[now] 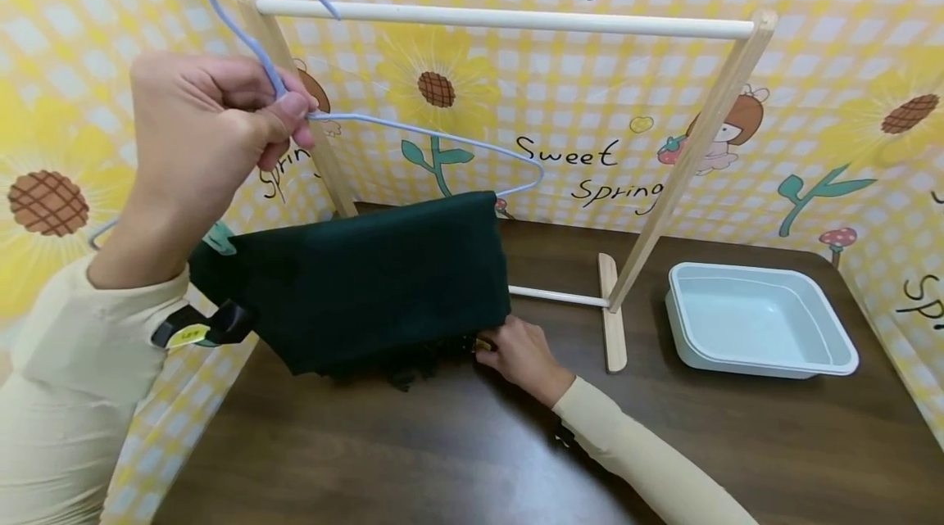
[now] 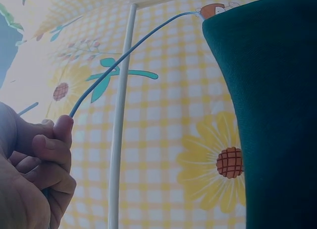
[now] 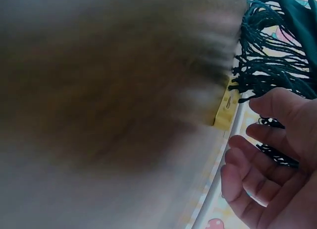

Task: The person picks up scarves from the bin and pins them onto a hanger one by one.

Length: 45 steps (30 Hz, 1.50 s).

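Note:
My left hand [image 1: 214, 115] pinches a light blue wire hanger [image 1: 435, 130] at the base of its hook, holding it up before the rack. A folded dark green scarf [image 1: 361, 279] with a fringe [image 3: 267, 50] drapes over the hanger's lower bar. A green clothespin [image 1: 220, 238] grips the scarf's top edge at the left. At the scarf's lower right corner is my right hand [image 1: 519, 353], its fingers loosely bent beside the fringe. A yellow clothespin [image 3: 226, 107] shows just beyond the right thumb and fingertips, with a gap in the right wrist view.
Behind the scarf stands a wooden rack [image 1: 667, 173] with a white top rail [image 1: 516, 19]. To its right, a pale blue plastic basin [image 1: 760, 328] sits on the dark brown table [image 1: 457, 459]. A yellow checked, flower-printed cloth [image 1: 457, 58] covers the walls.

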Each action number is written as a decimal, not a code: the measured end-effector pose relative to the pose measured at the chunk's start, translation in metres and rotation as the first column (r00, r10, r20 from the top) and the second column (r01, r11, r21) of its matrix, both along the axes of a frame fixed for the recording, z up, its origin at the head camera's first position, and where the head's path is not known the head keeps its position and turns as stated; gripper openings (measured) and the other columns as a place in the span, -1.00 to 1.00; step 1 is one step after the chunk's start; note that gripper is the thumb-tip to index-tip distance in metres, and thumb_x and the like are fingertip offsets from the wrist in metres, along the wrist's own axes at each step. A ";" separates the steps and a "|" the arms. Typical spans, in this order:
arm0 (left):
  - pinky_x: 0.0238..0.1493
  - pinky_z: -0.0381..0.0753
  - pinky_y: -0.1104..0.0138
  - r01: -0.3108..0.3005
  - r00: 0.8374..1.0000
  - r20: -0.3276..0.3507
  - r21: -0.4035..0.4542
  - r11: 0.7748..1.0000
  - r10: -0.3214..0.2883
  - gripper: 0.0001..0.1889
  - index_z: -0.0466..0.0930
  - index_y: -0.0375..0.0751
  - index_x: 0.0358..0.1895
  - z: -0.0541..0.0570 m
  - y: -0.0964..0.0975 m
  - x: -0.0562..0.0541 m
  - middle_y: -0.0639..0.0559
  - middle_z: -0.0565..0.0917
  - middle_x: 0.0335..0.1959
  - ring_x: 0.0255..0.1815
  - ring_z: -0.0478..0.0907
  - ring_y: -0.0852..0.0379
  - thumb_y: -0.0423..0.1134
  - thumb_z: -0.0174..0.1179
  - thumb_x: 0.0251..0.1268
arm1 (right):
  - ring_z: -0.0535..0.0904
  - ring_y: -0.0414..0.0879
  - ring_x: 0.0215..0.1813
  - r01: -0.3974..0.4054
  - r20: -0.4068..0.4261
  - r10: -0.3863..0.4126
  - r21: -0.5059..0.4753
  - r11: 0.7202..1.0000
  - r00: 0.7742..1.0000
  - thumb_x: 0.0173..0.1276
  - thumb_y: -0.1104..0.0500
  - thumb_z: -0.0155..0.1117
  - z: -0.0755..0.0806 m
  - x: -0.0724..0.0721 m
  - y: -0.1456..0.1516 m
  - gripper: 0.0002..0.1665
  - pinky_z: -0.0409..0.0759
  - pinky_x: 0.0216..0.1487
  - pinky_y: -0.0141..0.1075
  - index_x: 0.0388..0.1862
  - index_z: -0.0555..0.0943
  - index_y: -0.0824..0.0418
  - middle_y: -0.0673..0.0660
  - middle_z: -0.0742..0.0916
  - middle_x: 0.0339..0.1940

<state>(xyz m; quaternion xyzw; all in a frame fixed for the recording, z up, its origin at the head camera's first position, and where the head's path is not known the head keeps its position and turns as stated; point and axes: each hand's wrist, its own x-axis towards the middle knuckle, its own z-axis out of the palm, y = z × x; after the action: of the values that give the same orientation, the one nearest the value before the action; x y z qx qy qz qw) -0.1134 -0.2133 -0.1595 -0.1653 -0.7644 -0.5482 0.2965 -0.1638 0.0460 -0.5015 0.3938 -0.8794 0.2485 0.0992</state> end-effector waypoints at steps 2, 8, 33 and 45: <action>-0.71 0.32 0.46 0.021 1.000 0.005 0.029 0.999 -0.021 -0.57 0.46 -0.60 -0.76 -0.002 -0.001 -0.001 -0.08 0.58 -0.77 -0.65 0.56 0.06 -0.48 0.34 0.26 | 0.58 -0.11 -0.36 0.005 -0.018 -0.005 -0.005 1.000 1.000 0.19 0.11 0.56 -0.001 -0.003 -0.003 -0.76 0.47 -0.57 -0.27 -0.47 0.61 0.04 0.01 0.62 -0.44; -0.72 0.36 0.48 -0.062 0.998 0.029 -0.062 0.996 0.064 -0.63 0.59 -0.46 -0.74 -0.004 -0.001 -0.001 0.02 0.65 -0.75 -0.73 0.53 0.17 -0.48 0.33 0.27 | 0.64 -0.02 -0.24 -0.008 -0.022 0.007 -0.030 1.000 1.000 0.12 0.03 0.64 -0.005 -0.008 -0.010 -0.54 0.61 -0.45 -0.15 -0.13 0.57 0.07 0.14 0.63 -0.17; -0.71 0.39 0.50 -0.091 0.983 0.138 -0.223 0.971 0.124 -0.78 0.74 -0.43 -0.52 -0.039 -0.003 -0.005 0.23 0.69 -0.65 -0.74 0.48 0.25 -0.45 0.31 0.32 | 0.64 0.04 -0.25 0.046 -0.127 -0.015 0.248 0.968 0.992 0.16 0.24 0.54 -0.009 0.029 -0.005 -0.74 0.67 -0.25 -0.14 -0.28 0.58 0.13 0.15 0.68 -0.32; -0.71 0.40 0.49 -0.114 0.983 0.106 -0.291 0.950 0.150 -0.70 0.71 -0.35 -0.65 -0.035 -0.004 -0.011 0.27 0.66 -0.70 -0.68 0.52 0.29 -0.45 0.31 0.31 | 0.60 0.05 -0.35 0.165 -0.016 -0.175 0.430 0.887 0.984 0.19 0.28 0.48 0.023 0.028 -0.011 -0.85 0.66 -0.36 -0.15 -0.53 0.68 0.16 0.21 0.69 -0.36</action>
<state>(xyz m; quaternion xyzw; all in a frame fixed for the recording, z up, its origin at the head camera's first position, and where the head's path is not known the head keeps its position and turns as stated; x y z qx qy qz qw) -0.1239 -0.2174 -0.1946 -0.1192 -0.8616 -0.4214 0.2567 -0.1361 0.0355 -0.4784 0.3247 -0.9446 0.0434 0.0212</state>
